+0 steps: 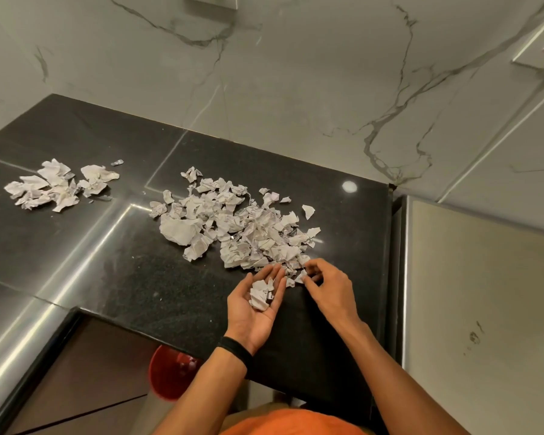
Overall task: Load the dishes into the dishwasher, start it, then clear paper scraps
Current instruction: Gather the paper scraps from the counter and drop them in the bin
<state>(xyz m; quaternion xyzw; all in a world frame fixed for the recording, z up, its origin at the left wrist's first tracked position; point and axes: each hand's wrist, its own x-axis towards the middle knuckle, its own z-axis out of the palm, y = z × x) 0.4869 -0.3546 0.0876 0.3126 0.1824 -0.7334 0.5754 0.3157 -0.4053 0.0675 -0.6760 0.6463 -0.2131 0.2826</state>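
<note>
Overhead, in the head view, two heaps are lying on the glossy black stone counter (107,277): the big heap of torn, crumpled white paper scraps (233,227) and, well to its left, a smaller heap of white scraps (57,185). At the big heap's near edge, the left hand (255,309) is lying palm up, fingers relaxed, cradling a few crumpled pieces (260,295). Just right of it, the right hand (327,287) is pinching a white scrap (300,276) with curled fingers. Nearer than the big heap, one round red bucket (170,375) is showing, partly hidden by the counter edge and the left forearm.
</note>
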